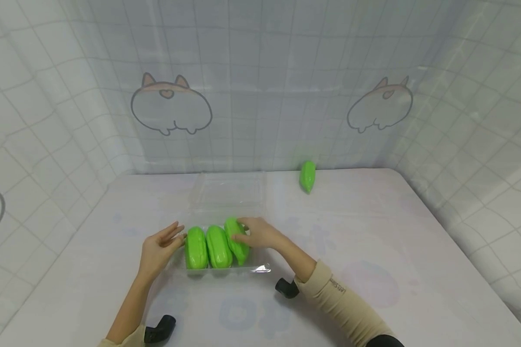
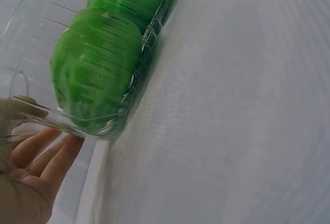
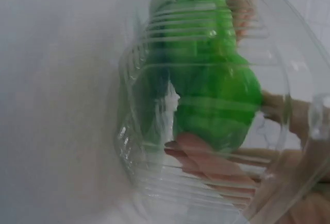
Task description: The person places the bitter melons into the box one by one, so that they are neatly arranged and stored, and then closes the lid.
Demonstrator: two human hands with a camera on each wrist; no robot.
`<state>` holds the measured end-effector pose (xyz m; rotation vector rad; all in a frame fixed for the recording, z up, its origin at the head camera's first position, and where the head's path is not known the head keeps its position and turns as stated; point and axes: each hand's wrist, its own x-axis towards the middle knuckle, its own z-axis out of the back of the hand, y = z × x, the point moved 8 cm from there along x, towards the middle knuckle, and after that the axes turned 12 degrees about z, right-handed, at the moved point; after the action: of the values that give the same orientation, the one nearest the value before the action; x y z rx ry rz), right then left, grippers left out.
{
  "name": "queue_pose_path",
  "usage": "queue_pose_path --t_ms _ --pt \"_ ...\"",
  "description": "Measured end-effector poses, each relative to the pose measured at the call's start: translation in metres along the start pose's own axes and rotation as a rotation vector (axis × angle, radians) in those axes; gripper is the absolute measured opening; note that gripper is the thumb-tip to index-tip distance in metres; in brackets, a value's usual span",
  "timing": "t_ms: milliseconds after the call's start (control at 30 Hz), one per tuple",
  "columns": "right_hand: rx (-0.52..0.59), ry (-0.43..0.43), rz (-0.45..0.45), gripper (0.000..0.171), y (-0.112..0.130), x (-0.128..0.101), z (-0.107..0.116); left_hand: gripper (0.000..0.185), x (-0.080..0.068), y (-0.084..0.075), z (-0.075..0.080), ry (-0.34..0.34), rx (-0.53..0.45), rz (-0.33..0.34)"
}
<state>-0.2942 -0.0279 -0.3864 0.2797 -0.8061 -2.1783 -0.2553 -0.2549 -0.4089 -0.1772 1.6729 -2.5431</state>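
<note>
An open clear plastic clamshell box (image 1: 260, 268) lies on the table, with three glossy green, elongated fruit-like pieces side by side in it. At its left end, my left hand (image 1: 156, 250) holds the rim, thumb over the edge and the other fingers (image 2: 62, 157) against the outside. My right hand (image 1: 260, 233) grips the rightmost green piece (image 1: 238, 246), which leans, its top toward the left, against the middle piece (image 1: 219, 246). The left piece (image 1: 196, 248) stands by the left wall. Through the clear wall, the right fingers (image 3: 211, 165) show around the lobed end of the held piece.
The box's clear lid (image 1: 230, 193) is folded back flat behind it. One more green piece (image 1: 307, 176) lies at the table's back edge, right of the lid. White grid-patterned sheets (image 1: 260, 86) rise behind and on both sides of the pale table (image 1: 351, 231).
</note>
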Motion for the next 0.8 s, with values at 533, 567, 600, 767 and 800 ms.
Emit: queue_pose_path --t_ms 533,567,600,767,800 --pt "-0.007 -0.066 -0.025 0.051 -0.001 -0.002 0.004 0.048 0.001 0.002 -0.001 -0.001 -0.009 0.012" --pt "0.003 -0.082 -0.023 0.053 -0.002 -0.003 0.005 0.048 0.001 0.002 -0.001 -0.001 -0.008 0.012" --pt "0.012 -0.099 -0.017 0.053 -0.002 -0.004 0.007 0.048 0.001 0.002 -0.001 0.0 -0.007 0.011" --pt "0.122 -0.183 0.037 0.053 -0.007 -0.008 0.017 0.048 0.001 0.002 0.0 -0.002 -0.005 0.02" --pt "0.164 -0.202 0.051 0.053 -0.009 -0.009 0.019 0.048 0.001 0.001 0.0 -0.002 -0.003 0.021"
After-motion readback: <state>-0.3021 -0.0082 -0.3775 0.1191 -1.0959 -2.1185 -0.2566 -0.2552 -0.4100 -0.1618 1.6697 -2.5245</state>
